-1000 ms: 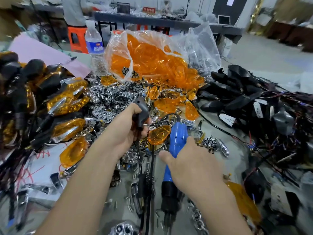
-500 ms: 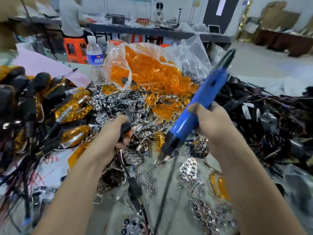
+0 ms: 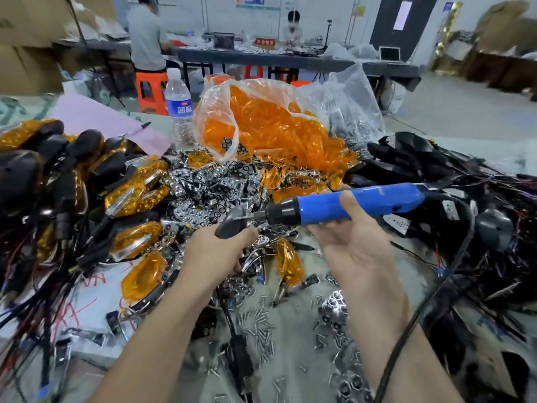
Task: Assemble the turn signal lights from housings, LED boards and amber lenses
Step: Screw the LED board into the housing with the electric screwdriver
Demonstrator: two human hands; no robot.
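My left hand [image 3: 216, 254] grips a black turn signal housing [image 3: 232, 225] in front of me, its stalk and wire hanging down toward the table. My right hand [image 3: 353, 237] holds a blue electric screwdriver [image 3: 345, 203] level, palm up, with its bit pointing left into the back of the housing. Loose amber lenses [image 3: 287, 261] and chrome LED reflector boards [image 3: 209, 190] lie scattered just beyond and below my hands. A heap of small screws [image 3: 260, 324] lies on the table between my forearms.
A clear bag of amber lenses [image 3: 261, 123] stands behind the pile beside a water bottle [image 3: 180, 112]. Finished amber lights [image 3: 136, 187] are stacked at left. Black housings with wires [image 3: 436, 170] are heaped at right. The screwdriver cord [image 3: 453, 274] loops down past my right forearm.
My right hand swung the screwdriver from upright-diagonal to level, bit against the housing. My left hand raised the housing toward the bit.
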